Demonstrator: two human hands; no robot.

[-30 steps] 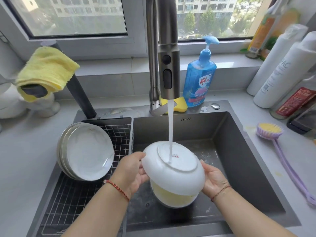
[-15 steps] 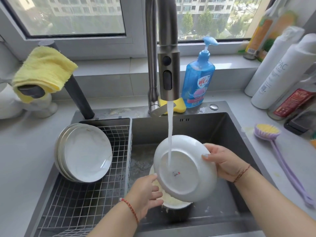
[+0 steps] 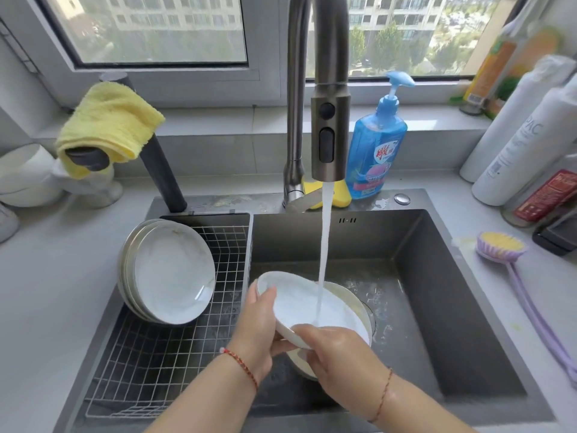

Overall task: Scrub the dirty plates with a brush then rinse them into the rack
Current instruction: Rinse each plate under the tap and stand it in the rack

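While water [image 3: 323, 254] streams from the tap [image 3: 330, 132], a person holds a white plate [image 3: 299, 303] face up under the flow, above the sink [image 3: 437, 276]. Left hand [image 3: 260, 323] grips the plate's left rim, thumb lying over the edge and fingers curled beneath. Right hand [image 3: 340, 351] rests on the plate's near edge, its fingers bent over the rim and into the wet inside; how tightly it holds cannot be told. Each wrist wears a thin red cord. Under the held plate, a second one [image 3: 349, 295] with a yellowish film sits on the sink floor, mostly hidden.

To the left, a wire rack [image 3: 150, 364] fills the sink's other part, and a stack of plates [image 3: 170, 270] leans on edge against its far left corner. On the counter [image 3: 46, 292] to the right lies a purple brush [image 3: 502, 246] with yellow bristles, its long handle running toward the viewer. Behind the tap stand a blue soap bottle [image 3: 377, 142] and a yellow sponge [image 3: 338, 196]. A yellow cloth [image 3: 109, 120] hangs over a dark handle at left, and white bottles [image 3: 524, 135] crowd the right corner by the window [image 3: 162, 26].
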